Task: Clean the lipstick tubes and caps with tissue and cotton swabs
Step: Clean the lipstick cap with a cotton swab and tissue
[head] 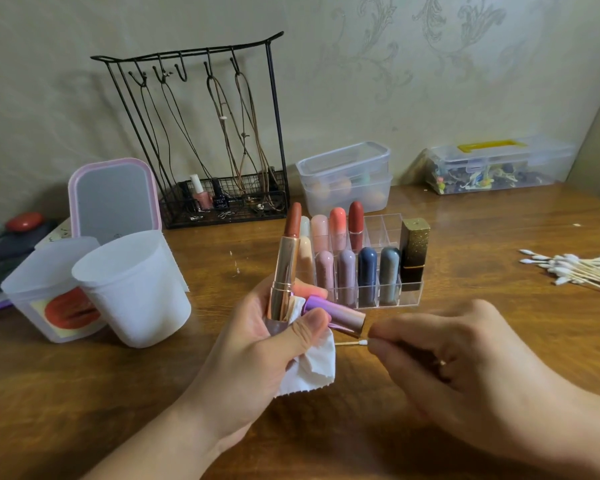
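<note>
My left hand (257,344) grips three things at once: an upright rose-gold lipstick tube (284,271) with its brown-red stick wound out, a purple cap (336,313) lying sideways with its mouth to the right, and a crumpled white tissue (312,365) hanging below the palm. My right hand (447,358) pinches a cotton swab (352,343) by one white tip, and the swab's stick points left, just below the cap's mouth. Behind both hands stands a clear acrylic organizer (392,299) with several lipsticks in it.
A heap of cotton swabs (579,268) lies at the right on the wooden table (482,223). Two white tissue tubs (132,289) stand at the left, with a pink-framed mirror (113,199) behind them. At the back are a black wire jewellery rack (205,140) and clear plastic boxes (347,178).
</note>
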Demonstrator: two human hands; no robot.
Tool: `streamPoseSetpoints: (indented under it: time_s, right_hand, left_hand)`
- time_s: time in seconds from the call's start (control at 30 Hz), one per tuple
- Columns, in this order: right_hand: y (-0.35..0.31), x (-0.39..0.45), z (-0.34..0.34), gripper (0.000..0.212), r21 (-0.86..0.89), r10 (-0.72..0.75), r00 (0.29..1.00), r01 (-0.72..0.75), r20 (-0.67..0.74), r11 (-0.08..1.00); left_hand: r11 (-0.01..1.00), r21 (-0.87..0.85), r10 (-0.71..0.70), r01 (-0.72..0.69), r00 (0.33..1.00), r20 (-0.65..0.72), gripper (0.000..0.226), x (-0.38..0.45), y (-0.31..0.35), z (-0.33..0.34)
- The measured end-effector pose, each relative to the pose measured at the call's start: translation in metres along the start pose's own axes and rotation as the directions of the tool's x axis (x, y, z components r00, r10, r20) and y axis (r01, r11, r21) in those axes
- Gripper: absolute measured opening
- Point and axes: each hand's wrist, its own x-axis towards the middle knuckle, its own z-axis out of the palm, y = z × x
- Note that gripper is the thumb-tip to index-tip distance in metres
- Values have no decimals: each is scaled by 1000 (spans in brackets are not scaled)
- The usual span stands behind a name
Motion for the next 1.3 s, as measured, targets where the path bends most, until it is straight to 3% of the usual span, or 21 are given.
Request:
streamPoseSetpoints:
  time_s: [0.17,0.27,0.33,0.43,0.5,0.6,0.67,0.77,0.83,0.93,1.0,1.1,1.17,1.3]
  right_hand:
    - [4,-1,0,13,56,63,992,-57,-113,997]
    - [2,0,0,18,-4,41,999,-41,-20,999]
    - [0,1,-3,18,51,23,999,-25,36,998]
    - [4,0,-6,16,111,72,994,-63,-81,992]
    - [7,0,-6,18,51,79,990,-73,-119,996]
    - [8,2,-8,28,-19,72,997,-72,6,997]
    - [6,2,-12,26,27,71,994,-74,83,997]
    - [10,0,-13,19,149,154,988,-147,-33,978]
    - [15,0,-12,23,74,175,980,-169,-90,983]
    - [11,2,-13,30,-21,129,991,-128,37,991]
    - [7,2,-15,27,55,122,985,-129,121,990]
    - [11,1,-18,21,216,206,978,-208,34,954]
    - [15,2,-17,24,118,198,980,-195,-17,974]
    - [10,4,-16,30,-1,95,990,-95,100,995]
  left_hand:
    - [998,50,24,-25,1000,14,35,0,-1,2]
    - [1000,18,16,-16,1000,3,32,-1,1,1]
    - [1000,3,15,-15,1000,-1,30,-2,2,2]
    - [999,-23,26,-27,999,-27,25,-3,4,2]
    - [997,-60,35,-39,997,-66,27,-1,4,-1]
    - [997,-68,37,-45,993,-114,27,4,3,-6]
    - [999,-19,41,-43,995,-95,23,5,3,-6]
    - [1000,4,19,-18,995,-101,20,5,2,-4]
    - [1000,-22,6,-9,993,-120,19,6,4,-5]
    - [999,-42,-3,-3,989,-145,18,6,4,-8]
    - [1000,-12,2,-4,991,-137,19,6,4,-8]
    - [1000,-27,-2,-1,992,-128,22,8,3,-8]
    - [998,-57,-15,6,989,-146,22,8,3,-8]
    - [1000,9,0,1,991,-132,21,7,3,-6]
